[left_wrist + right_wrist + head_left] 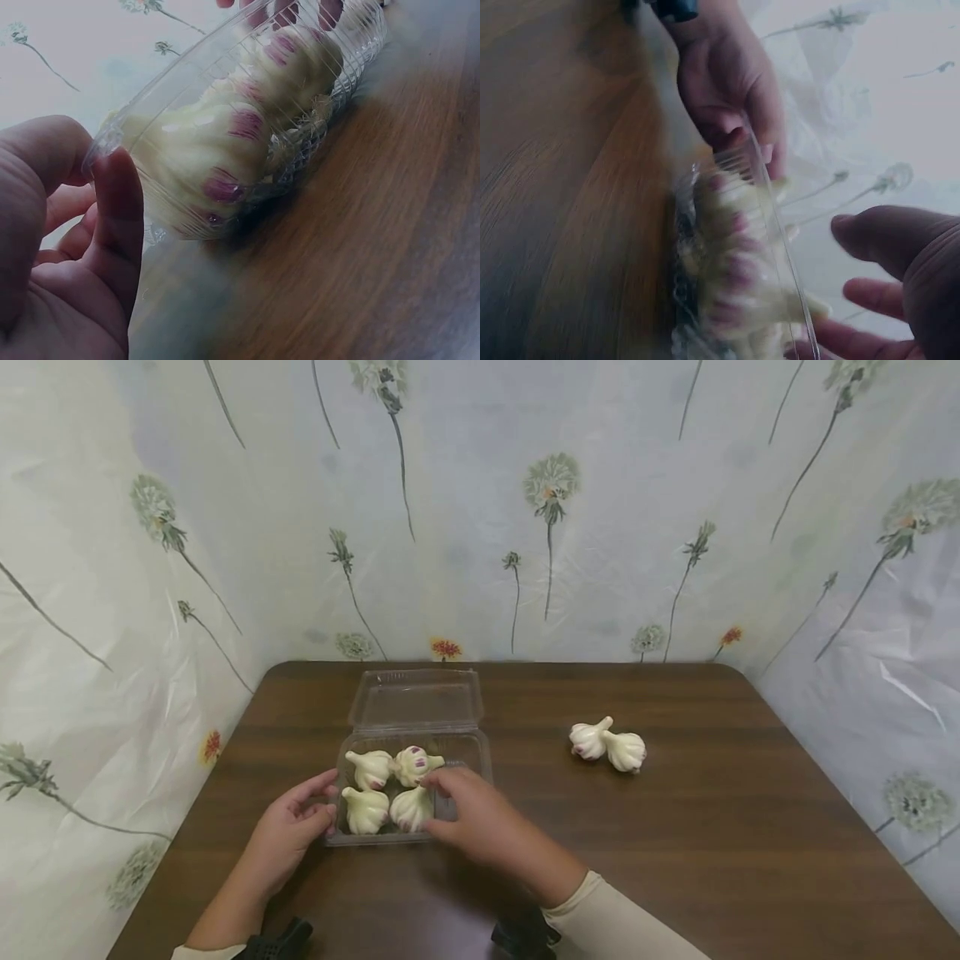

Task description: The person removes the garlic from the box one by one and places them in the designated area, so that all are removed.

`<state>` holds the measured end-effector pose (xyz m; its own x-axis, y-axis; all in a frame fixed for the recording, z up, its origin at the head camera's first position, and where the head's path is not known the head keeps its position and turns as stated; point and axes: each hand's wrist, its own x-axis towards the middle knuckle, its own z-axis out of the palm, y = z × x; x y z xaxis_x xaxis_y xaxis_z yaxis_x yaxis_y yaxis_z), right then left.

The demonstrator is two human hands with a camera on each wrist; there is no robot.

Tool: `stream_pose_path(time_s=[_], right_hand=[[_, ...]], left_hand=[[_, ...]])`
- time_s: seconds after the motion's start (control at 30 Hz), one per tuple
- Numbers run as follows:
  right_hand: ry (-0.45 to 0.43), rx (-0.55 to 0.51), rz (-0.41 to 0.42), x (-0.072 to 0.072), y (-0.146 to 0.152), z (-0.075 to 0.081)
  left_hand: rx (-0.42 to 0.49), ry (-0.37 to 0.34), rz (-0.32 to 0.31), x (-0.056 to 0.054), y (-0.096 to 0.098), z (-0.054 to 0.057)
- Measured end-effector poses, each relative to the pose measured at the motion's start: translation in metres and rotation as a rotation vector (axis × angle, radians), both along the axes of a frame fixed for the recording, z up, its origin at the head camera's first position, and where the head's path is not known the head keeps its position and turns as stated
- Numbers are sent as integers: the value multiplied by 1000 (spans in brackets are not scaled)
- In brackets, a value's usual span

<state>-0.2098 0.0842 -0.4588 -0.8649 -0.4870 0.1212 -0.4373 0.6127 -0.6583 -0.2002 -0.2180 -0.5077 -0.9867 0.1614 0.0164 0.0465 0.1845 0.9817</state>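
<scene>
A clear plastic clamshell box [486, 758] stands on the table with its lid [416, 700] folded back. Several garlic bulbs sit inside in two rows, among them a front left bulb [366, 812] and a back right one [414, 765]. My left hand [288, 828] pinches the box's left rim between thumb and fingers, as the left wrist view also shows. Over the right part of the box is my right hand [483, 820], its thumb and fingers spread apart. Its fingertips are right at the right-hand bulbs [739, 292], and the thumb stands clear of them.
Two more garlic bulbs [625, 752] lie together on the brown wooden table [712, 835], to the right of the box. A pale sheet [465, 510] printed with dandelions hangs behind and at both sides of the table.
</scene>
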Motion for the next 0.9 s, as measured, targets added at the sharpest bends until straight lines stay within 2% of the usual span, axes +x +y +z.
stream_pose_path(time_s=[0.47, 0.6, 0.9], right_hand=[[-115, 80, -41, -11, -24, 2], [-126, 79, -32, -13, -30, 1], [-88, 144, -6, -19, -38, -5]], left_hand=[[15, -2, 3, -3, -3, 2], [22, -8, 3, -2, -3, 2], [41, -16, 2, -2, -1, 1]])
